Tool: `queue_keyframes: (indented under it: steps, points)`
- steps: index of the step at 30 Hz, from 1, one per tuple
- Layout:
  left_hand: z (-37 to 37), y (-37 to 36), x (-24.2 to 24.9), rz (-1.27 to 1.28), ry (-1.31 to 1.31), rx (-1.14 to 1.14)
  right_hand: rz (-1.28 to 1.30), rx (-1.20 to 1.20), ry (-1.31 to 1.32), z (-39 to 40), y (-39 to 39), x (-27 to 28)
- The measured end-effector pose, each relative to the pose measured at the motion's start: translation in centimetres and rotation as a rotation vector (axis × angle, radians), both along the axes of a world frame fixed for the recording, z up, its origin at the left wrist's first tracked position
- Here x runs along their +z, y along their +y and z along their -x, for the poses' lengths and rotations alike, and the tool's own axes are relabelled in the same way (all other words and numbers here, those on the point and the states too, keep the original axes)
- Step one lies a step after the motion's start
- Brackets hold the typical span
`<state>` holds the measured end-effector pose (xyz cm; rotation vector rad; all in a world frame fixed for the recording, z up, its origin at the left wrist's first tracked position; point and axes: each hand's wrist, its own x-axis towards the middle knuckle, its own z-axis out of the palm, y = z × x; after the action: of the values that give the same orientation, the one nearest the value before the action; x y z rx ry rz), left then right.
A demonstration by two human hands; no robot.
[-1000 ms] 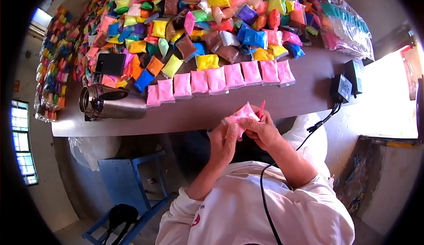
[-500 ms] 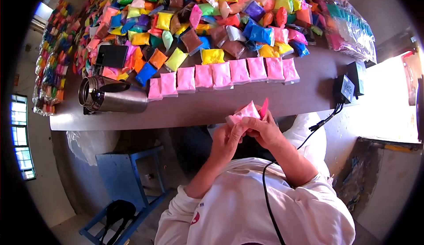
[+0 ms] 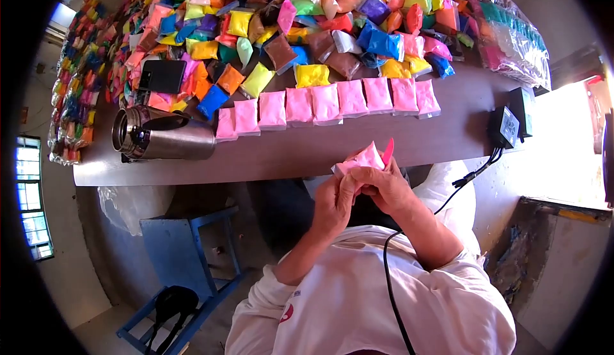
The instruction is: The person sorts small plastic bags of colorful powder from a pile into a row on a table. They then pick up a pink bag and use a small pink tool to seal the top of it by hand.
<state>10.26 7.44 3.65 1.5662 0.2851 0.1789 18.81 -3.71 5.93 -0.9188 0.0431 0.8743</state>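
Just off the table's front edge, both hands grip a small clear packet of pink material (image 3: 366, 158). My left hand (image 3: 334, 203) is closed on its lower left side, thumb pressed against the plastic. Thumb and fingers of my right hand (image 3: 385, 187) pinch its right side. A bright pink, flat, pointed piece (image 3: 388, 151) sticks up from my right hand; its lower end is hidden by the fingers. Beyond the hands, a row of similar pink packets (image 3: 325, 104) lies side by side on the table (image 3: 275, 157).
A heap of coloured packets (image 3: 256, 29) covers the back of the table. A steel flask (image 3: 173, 139) lies at the left near a black phone (image 3: 162, 76). Black boxes (image 3: 504, 126) with cables stand at the right. A blue chair (image 3: 176, 252) is below left.
The view has shifted slightly. Both hands still hold the pink packet, and the pointed pink piece stands a little more upright beside it.
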Motion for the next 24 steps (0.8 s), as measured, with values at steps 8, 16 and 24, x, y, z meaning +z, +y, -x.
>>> queue_keyframes:
  steps: [8,16,24]
  points:
    - [-0.3,-0.4,0.6,-0.160,-0.090,0.042,0.055,-0.068,-0.016,0.0,0.5,-0.2]
    - [0.1,0.2,0.1,-0.002,0.053,0.122,0.166,-0.019,-0.083,-0.2,-0.7,-0.1]
    - [-0.2,-0.3,0.0,-0.177,-0.053,0.042,0.067,-0.114,-0.192,-0.2,-0.2,-1.3]
